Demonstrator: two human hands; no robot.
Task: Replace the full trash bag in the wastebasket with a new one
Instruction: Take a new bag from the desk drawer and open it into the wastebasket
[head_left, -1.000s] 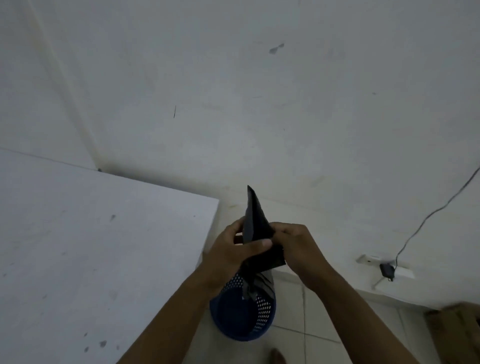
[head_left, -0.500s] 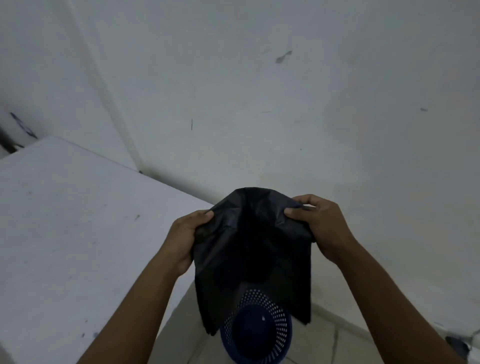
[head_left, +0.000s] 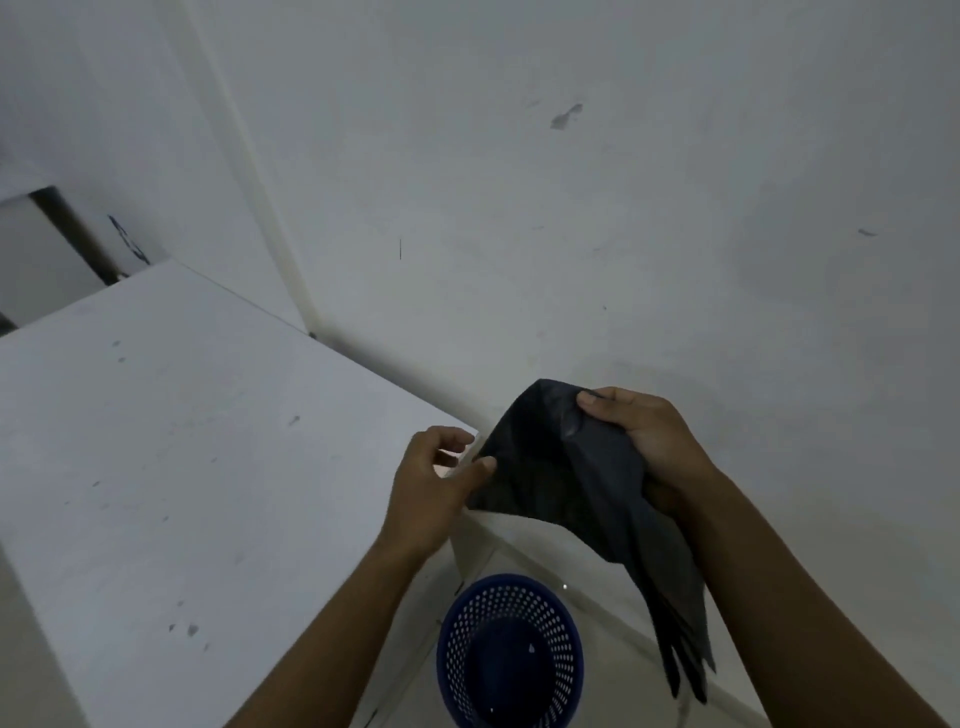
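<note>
A black trash bag (head_left: 566, 467) hangs in the air above the floor, partly spread, its lower end drooping to the right. My right hand (head_left: 644, 436) grips its upper right edge, thumb on top. My left hand (head_left: 434, 480) pinches the bag's left edge between thumb and fingers. Below them stands a blue perforated wastebasket (head_left: 511, 649) on the tiled floor, with no liner in it.
A white table top (head_left: 156, 467) fills the left side, its corner close to my left hand. A white wall (head_left: 571, 234) stands right behind the basket. Pale floor tiles (head_left: 613, 587) show around the basket.
The folded bag was opened out between both hands, then shifted right and up. The view swung left, so the basket now shows clear of the bag.
</note>
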